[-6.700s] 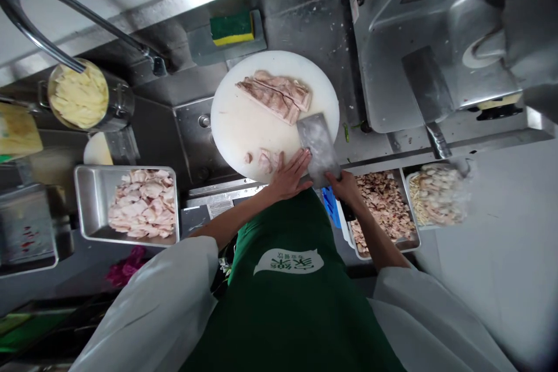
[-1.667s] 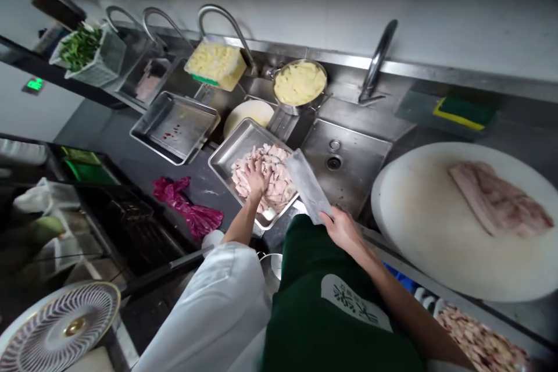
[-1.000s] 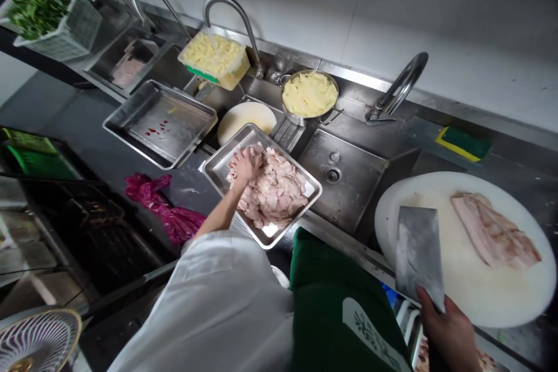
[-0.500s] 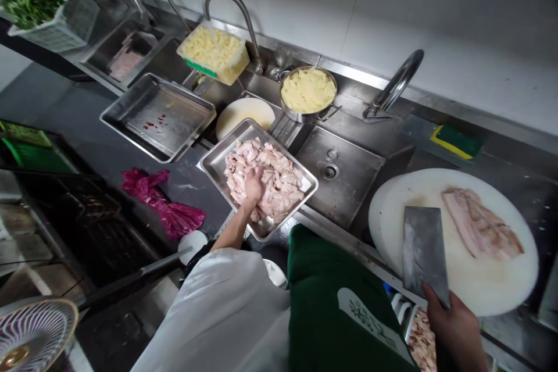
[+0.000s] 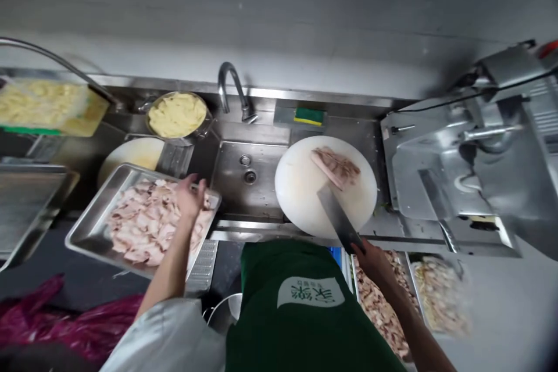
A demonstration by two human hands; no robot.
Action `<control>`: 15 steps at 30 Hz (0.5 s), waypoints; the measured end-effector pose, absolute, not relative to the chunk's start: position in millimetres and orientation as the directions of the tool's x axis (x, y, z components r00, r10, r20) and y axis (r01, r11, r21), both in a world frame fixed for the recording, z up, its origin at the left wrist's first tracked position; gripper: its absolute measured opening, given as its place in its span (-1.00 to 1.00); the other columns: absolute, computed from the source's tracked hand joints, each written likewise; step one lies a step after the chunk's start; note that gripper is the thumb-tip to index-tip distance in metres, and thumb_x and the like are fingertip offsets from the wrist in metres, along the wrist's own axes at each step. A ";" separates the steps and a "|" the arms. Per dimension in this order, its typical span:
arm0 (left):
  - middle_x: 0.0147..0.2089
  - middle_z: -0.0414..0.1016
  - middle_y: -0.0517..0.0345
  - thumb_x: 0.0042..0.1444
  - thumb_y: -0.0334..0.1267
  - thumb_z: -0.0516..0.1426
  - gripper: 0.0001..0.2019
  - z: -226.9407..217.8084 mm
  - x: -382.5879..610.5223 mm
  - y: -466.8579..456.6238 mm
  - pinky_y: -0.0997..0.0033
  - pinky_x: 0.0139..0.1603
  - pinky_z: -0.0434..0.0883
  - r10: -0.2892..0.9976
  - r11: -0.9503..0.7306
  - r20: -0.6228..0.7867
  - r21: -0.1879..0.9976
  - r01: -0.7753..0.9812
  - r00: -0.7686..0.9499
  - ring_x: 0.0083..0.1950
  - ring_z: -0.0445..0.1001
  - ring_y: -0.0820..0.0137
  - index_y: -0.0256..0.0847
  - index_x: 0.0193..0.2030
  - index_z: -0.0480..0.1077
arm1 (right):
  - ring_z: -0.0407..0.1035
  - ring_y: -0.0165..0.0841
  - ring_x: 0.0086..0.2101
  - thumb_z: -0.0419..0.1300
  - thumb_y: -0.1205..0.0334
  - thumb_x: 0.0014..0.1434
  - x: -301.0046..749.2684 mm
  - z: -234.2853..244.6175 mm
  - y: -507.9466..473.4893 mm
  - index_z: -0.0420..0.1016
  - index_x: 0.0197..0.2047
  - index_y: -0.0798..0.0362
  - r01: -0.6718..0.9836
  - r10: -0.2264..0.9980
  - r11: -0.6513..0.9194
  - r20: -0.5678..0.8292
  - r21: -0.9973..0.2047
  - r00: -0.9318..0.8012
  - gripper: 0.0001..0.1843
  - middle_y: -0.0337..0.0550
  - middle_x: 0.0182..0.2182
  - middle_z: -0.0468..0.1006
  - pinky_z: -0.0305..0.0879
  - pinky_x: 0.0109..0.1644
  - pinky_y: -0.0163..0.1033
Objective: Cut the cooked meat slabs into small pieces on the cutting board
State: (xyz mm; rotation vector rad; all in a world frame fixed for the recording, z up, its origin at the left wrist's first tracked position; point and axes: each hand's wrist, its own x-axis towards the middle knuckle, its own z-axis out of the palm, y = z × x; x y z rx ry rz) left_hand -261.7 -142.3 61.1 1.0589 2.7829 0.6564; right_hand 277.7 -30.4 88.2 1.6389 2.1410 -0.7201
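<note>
My left hand (image 5: 188,196) hovers over the right end of a steel tray (image 5: 89,218) heaped with pale sliced meat (image 5: 143,226); its fingers are curled and blurred, and nothing shows in them. My right hand (image 5: 374,260) is closed on the handle of a cleaver (image 5: 337,220). The blade lies across the near edge of a round white cutting board (image 5: 300,186). A slab of raw meat (image 5: 335,166) rests on the far right of the board.
A small sink (image 5: 246,177) sits between tray and board, under a tap (image 5: 233,90). A pot of yellow strips (image 5: 176,115) and a sponge (image 5: 308,115) stand behind. A steel slicer (image 5: 462,151) is at right. Trays of chopped meat (image 5: 383,302) lie below the counter edge.
My view has swung right, bringing the slicer in. My left hand has lifted off the sliced meat toward the tray's right end. The cleaver now rests on the board's near edge.
</note>
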 end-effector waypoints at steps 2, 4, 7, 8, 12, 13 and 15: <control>0.09 0.48 -0.09 0.26 -0.06 -0.06 -0.58 61.0 -196.8 -76.8 0.17 0.24 0.32 0.804 0.475 0.094 0.491 0.730 -0.587 0.15 0.42 0.19 -0.28 0.09 0.37 | 0.50 -0.19 -0.32 -0.05 0.11 0.34 296.2 83.2 -27.6 0.47 -0.11 0.08 0.952 0.780 0.189 -0.552 -0.242 -0.295 -0.66 0.00 -0.33 0.63 0.12 -0.30 -0.25; 0.14 0.46 -0.05 0.28 -0.09 -0.06 -0.58 58.5 -126.1 -6.8 0.19 0.28 0.31 0.935 0.226 0.118 0.526 0.820 -0.334 0.19 0.40 0.24 -0.24 0.13 0.36 | 0.48 -0.21 -0.36 -0.04 0.11 0.34 316.3 79.0 -27.2 0.46 -0.19 0.06 0.945 0.783 0.169 -0.545 -0.279 -0.301 -0.69 -0.04 -0.40 0.61 0.08 -0.34 -0.26; 0.29 0.33 0.02 0.22 -0.05 0.06 -0.51 50.4 -35.5 84.6 0.22 0.38 0.21 0.989 -0.144 0.092 0.497 0.856 0.112 0.33 0.27 0.25 -0.13 0.26 0.28 | 0.46 -0.23 -0.38 -0.03 0.12 0.33 349.0 73.5 -30.7 0.44 -0.26 0.05 0.943 0.803 0.120 -0.528 -0.311 -0.276 -0.71 -0.06 -0.45 0.58 0.04 -0.36 -0.27; 0.30 0.32 0.05 0.17 -0.02 0.12 -0.49 47.1 -14.4 107.0 0.17 0.41 0.16 0.984 -0.179 0.071 0.481 0.858 0.166 0.34 0.25 0.22 -0.07 0.25 0.29 | 0.45 -0.24 -0.38 -0.03 0.12 0.33 359.6 71.2 -33.2 0.44 -0.26 0.05 0.942 0.811 0.100 -0.522 -0.321 -0.264 -0.71 -0.06 -0.45 0.58 0.03 -0.36 -0.28; 0.33 0.26 -0.03 0.05 -0.03 0.26 -0.36 37.7 16.2 151.0 -0.09 0.44 0.00 0.948 -0.256 -0.094 0.345 0.903 0.305 0.34 0.21 0.07 -0.12 0.26 0.27 | 0.46 -0.22 -0.37 -0.05 0.08 0.34 390.3 58.5 -47.3 0.44 -0.22 0.07 0.938 0.829 0.006 -0.523 -0.347 -0.199 -0.68 -0.02 -0.44 0.58 0.03 -0.36 -0.27; 0.33 0.25 -0.06 0.03 -0.06 0.28 -0.34 37.4 14.1 153.3 -0.11 0.41 0.03 0.941 -0.267 -0.118 0.319 0.909 0.318 0.33 0.22 0.04 -0.15 0.26 0.26 | 0.46 -0.22 -0.36 -0.05 0.07 0.34 394.0 55.1 -50.7 0.44 -0.21 0.07 0.933 0.829 -0.013 -0.526 -0.358 -0.191 -0.67 -0.02 -0.44 0.57 0.04 -0.36 -0.27; 0.33 0.23 -0.13 0.02 -0.10 0.30 -0.33 39.4 6.5 151.3 -0.11 0.33 0.12 0.932 -0.280 -0.153 0.269 0.921 0.328 0.29 0.23 -0.01 -0.18 0.27 0.25 | 0.46 -0.22 -0.37 -0.05 0.06 0.34 397.1 49.3 -54.9 0.44 -0.22 0.06 0.920 0.828 -0.040 -0.528 -0.391 -0.188 -0.67 -0.04 -0.45 0.57 0.04 -0.37 -0.27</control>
